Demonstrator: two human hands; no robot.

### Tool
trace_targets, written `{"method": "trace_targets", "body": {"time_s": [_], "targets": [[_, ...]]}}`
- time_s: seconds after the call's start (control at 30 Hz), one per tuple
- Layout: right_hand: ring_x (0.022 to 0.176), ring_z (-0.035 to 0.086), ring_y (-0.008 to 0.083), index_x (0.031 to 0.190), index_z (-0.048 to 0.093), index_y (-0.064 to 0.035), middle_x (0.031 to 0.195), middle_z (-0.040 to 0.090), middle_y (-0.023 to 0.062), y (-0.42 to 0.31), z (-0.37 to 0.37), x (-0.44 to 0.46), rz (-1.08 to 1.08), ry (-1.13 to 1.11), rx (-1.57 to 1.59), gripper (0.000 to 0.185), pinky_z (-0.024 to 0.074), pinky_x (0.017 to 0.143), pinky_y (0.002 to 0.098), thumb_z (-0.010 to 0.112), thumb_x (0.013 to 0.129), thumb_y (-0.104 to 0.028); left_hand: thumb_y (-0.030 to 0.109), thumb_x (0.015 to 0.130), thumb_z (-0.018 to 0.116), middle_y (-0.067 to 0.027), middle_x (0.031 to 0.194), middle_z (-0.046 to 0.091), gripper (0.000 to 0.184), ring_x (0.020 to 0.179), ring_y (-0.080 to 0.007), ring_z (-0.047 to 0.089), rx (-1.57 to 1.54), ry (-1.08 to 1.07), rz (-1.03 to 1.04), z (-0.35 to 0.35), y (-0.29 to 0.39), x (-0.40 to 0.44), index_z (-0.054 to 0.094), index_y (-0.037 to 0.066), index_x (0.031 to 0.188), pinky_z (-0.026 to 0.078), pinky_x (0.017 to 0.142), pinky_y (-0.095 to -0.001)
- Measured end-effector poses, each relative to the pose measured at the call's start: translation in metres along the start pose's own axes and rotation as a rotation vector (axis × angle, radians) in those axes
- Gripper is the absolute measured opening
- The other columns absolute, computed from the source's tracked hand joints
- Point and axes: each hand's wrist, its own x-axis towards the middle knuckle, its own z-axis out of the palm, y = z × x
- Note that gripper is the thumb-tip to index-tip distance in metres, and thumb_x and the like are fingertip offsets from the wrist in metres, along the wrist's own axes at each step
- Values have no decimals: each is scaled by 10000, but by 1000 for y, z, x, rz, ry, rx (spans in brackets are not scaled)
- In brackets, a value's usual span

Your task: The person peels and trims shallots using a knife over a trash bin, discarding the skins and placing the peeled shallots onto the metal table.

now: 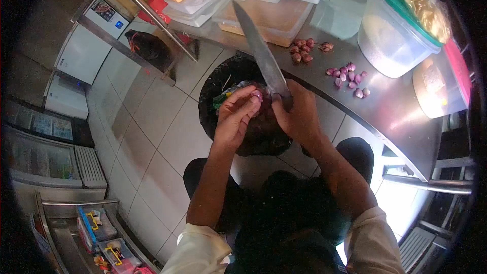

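My left hand (236,117) pinches a small purple shallot (257,95) between thumb and fingertips. My right hand (298,111) is closed around the base of a large knife (261,48), whose broad blade points up and to the left. Both hands are close together over a round bin with a black liner (207,106), which has scraps inside. On the metal counter (373,109) to the right lie several peeled purple shallots (343,77) and, farther back, a cluster of brownish-red unpeeled ones (303,49). The knife's handle is hidden by my right hand.
Clear plastic boxes (284,12) stand at the counter's back. A tub with a green lid (375,30) and a container with a red lid (431,83) stand at the right. A metal rail (147,10) runs at upper left; toolboxes (96,226) sit lower left.
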Motion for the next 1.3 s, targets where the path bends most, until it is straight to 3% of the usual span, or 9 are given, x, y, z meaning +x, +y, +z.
{"method": "trace_targets", "body": {"time_s": [0.07, 0.17, 0.5, 0.7, 0.8, 1.0, 1.07, 1.17, 1.3], "targets": [[863, 676, 448, 1058, 616, 37, 924, 670, 236, 5, 2, -1, -210, 8, -135, 210, 536, 755, 467, 657, 875, -59, 13, 946, 715, -75, 1124, 718, 249, 1012, -142, 689, 16, -7, 15, -1, 0, 1, 681, 15, 1192, 567, 898, -281], [870, 651, 461, 1064, 599, 29, 963, 637, 235, 5, 6, -1, -348, -28, -104, 228, 530, 754, 490, 657, 857, -46, -4, 941, 711, -89, 1110, 723, 227, 999, -151, 696, 28, -21, 68, 0, -3, 0, 682, 6, 1167, 568, 893, -287], [843, 632, 454, 1058, 591, 2, 914, 596, 216, 13, 8, -3, -261, -63, -194, 215, 522, 740, 503, 660, 859, -42, -21, 926, 719, -88, 1094, 723, 227, 1011, -165, 698, 67, -44, 71, 1, -3, 2, 676, 12, 1146, 568, 896, -302], [947, 613, 448, 1119, 581, 21, 1040, 568, 234, 13, 2, 3, -246, -19, -116, 267, 513, 814, 483, 645, 861, -4, -24, 933, 710, -95, 1115, 713, 232, 1034, -168, 692, 48, -15, 79, -6, -3, 4, 671, 17, 1158, 566, 924, -308], [991, 612, 444, 1186, 565, 31, 1102, 553, 233, 8, -1, 6, -212, -99, 13, 338, 512, 849, 465, 649, 859, 5, -26, 939, 703, -100, 1124, 709, 225, 1034, -165, 691, 12, 13, 65, -4, 0, 2, 671, 17, 1157, 565, 934, -308], [905, 624, 458, 1134, 588, 32, 983, 589, 229, 7, 8, -1, -273, -10, 13, 273, 516, 825, 464, 652, 876, -32, -26, 940, 702, -94, 1113, 715, 210, 1022, -159, 693, 25, -18, 67, -6, 1, 1, 670, 13, 1144, 563, 929, -302], [869, 626, 463, 1098, 593, 21, 926, 601, 228, 5, 4, -1, -197, -33, -74, 234, 514, 795, 471, 653, 885, -52, -24, 937, 707, -91, 1104, 720, 212, 1009, -160, 696, 49, -45, 98, -4, 1, 1, 671, 14, 1141, 561, 925, -301], [876, 630, 462, 1069, 578, 14, 935, 608, 236, 10, 1, 2, -221, -123, -105, 214, 509, 772, 478, 658, 885, -62, -26, 931, 713, -91, 1096, 722, 210, 1004, -160, 697, 80, -51, 98, -6, -1, 3, 674, 15, 1134, 562, 921, -302], [855, 626, 464, 1037, 568, 9, 928, 604, 238, 9, 7, -3, -285, -72, -67, 187, 499, 739, 497, 657, 890, -66, -29, 928, 716, -89, 1094, 723, 206, 1002, -161, 697, 48, -51, 91, -4, -3, 2, 676, 15, 1125, 561, 913, -303]]}}
